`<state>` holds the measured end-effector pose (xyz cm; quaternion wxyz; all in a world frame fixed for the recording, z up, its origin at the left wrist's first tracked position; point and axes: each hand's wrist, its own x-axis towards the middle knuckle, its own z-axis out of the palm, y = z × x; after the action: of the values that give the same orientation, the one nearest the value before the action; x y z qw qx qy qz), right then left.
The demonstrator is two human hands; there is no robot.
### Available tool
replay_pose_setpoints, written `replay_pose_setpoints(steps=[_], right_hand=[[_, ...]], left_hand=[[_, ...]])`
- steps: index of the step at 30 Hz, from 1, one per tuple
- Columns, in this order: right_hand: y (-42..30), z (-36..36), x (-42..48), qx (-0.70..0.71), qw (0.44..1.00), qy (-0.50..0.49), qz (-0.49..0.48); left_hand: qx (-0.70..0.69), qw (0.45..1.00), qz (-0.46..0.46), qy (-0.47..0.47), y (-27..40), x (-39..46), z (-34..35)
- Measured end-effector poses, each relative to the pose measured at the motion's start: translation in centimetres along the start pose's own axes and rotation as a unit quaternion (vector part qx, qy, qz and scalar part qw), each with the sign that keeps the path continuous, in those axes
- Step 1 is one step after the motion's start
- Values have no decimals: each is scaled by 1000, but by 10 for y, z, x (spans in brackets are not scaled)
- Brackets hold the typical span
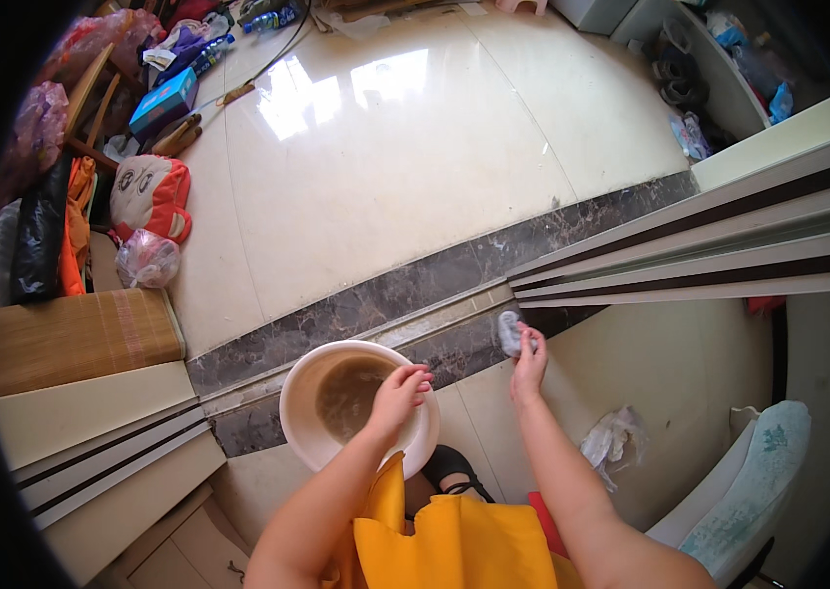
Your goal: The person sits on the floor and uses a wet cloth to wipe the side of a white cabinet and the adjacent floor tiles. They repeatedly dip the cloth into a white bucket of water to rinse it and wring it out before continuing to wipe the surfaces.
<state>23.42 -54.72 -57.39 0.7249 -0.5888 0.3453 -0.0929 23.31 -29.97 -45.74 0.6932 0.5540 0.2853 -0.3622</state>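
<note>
My right hand (531, 366) grips a small wadded grey cloth (509, 333) between thumb and fingers. It is at the dark marble threshold (452, 361), close to the lower end of the folded sliding-door panels (680, 250). A white plastic bucket (298, 434) stands in front of me, partly over the threshold, with murky brownish water (345, 394) inside. Over the bucket's right side hangs my left hand (402, 397), fingers loosely bent and nothing visible in them. Whether it touches the rim is hard to tell. A metal door track (415, 329) runs along the threshold.
A crumpled white plastic bag (614, 442) lies on the floor at right, near a chair with a pale green patterned cover (753, 478). At left are a red-and-beige plush cushion (150, 195), a knotted plastic bag (148, 259) and a rolled bamboo mat (84, 335). Shoes (680, 81) sit upper right.
</note>
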Motion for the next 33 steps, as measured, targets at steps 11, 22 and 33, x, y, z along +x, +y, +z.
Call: replay_pose_setpoints(steps=[11,22,33], right_hand=[[60,-21,14,-634,724,-60,-265],[51,23,-20,-594,641,-338,-349],[36,-35,71,-631,723,11,-280]], left_hand=[[87,981,157,78,-72,40,64],[110,963,193,152,-82,34,88],[120,967,188,125,-69,31,90]])
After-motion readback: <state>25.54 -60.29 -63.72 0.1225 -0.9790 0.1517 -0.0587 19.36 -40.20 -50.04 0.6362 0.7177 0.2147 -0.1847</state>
